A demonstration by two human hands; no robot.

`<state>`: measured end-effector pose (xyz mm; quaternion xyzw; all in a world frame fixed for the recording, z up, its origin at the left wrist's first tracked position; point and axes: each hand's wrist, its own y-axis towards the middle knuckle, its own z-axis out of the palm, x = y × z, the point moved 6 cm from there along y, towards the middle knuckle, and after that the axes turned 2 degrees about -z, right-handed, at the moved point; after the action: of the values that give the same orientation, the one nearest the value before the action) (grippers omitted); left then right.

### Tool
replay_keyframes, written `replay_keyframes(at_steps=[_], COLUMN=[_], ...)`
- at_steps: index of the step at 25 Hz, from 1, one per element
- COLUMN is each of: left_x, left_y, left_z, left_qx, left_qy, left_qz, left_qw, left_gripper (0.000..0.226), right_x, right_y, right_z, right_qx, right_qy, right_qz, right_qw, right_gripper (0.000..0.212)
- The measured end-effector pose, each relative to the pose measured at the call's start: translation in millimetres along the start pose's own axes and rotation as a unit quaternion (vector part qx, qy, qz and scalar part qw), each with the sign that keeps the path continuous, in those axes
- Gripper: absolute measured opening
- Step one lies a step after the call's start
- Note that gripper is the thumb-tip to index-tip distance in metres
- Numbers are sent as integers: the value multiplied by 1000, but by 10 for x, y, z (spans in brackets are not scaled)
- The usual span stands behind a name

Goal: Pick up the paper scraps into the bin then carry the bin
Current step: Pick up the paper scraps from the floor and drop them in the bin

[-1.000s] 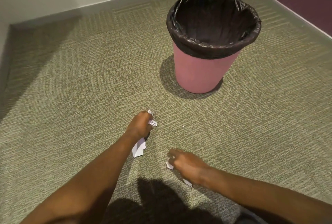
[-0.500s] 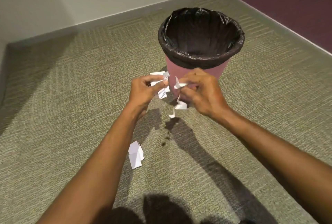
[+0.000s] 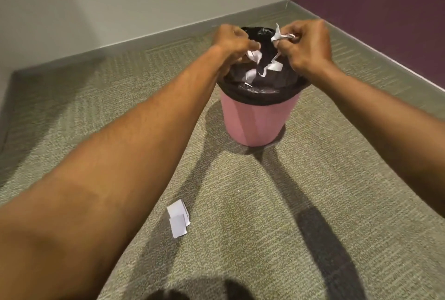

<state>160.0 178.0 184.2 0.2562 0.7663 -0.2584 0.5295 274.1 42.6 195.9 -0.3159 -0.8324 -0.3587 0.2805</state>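
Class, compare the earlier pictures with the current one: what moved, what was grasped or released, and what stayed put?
Both hands lifted from the carpet to above the bin, the left hand and right hand each pinching paper scraps; a piece seems to be dropping inside. The bin and the folded scrap on the carpet stayed put.

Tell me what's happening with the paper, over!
Left hand, right hand above bin. Right pinches paper scraps; more at left fingertips. Folded scrap lies on carpet.

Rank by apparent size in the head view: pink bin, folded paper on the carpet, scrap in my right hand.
pink bin
folded paper, nearer the camera
scrap, partly hidden in the right hand
The last two are unsure.
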Motion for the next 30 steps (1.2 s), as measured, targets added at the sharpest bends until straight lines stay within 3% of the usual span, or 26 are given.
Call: replay_keyframes(at_steps=[3, 7, 9, 11, 12, 15, 17, 20, 24, 30], left_x=[-31, -1, 303, 880, 1238, 2347, 2875, 3338, 3526, 3480], left_y=[-23, -209, -390, -631, -771, -1298, -1669, -2136, -2387, -2375], left_z=[37, -204, -458, -667, -732, -820, -962, -1020, -724, -466], left_qx=[23, -16, -78, -105, -82, 64, 77, 54, 14, -53], left_qy=[-13, 6, 12, 72, 132, 341, 415, 414, 388, 408], left_qz=[20, 105, 124, 85, 46, -97, -187, -296, -324, -256], left_qw=[999, 994, 989, 988, 987, 933, 887, 859, 863, 875], left_gripper=[47, 24, 26, 30, 25, 13, 36, 74, 89, 60], right_x=[-82, -17, 112, 254, 307, 300, 192, 22, -41, -143], right_y=[23, -179, -421, -804, -1049, -1876, -2372, -2893, -3200, -3320], right_z=[50, 35, 42, 210, 373, 1037, 1466, 1875, 2088, 2141], right_qx=[22, 8, -3, 37, 85, 281, 399, 527, 576, 579], right_qy=[2, 0, 13, 34, 43, 29, -4, -57, -96, -143], right_qz=[10, -32, -91, -161, -186, -208, -201, -175, -190, -205], right_qw=[1000, 999, 996, 986, 978, 937, 895, 830, 789, 776], right_gripper=[27, 21, 20, 17, 16, 13, 16, 29, 37, 38])
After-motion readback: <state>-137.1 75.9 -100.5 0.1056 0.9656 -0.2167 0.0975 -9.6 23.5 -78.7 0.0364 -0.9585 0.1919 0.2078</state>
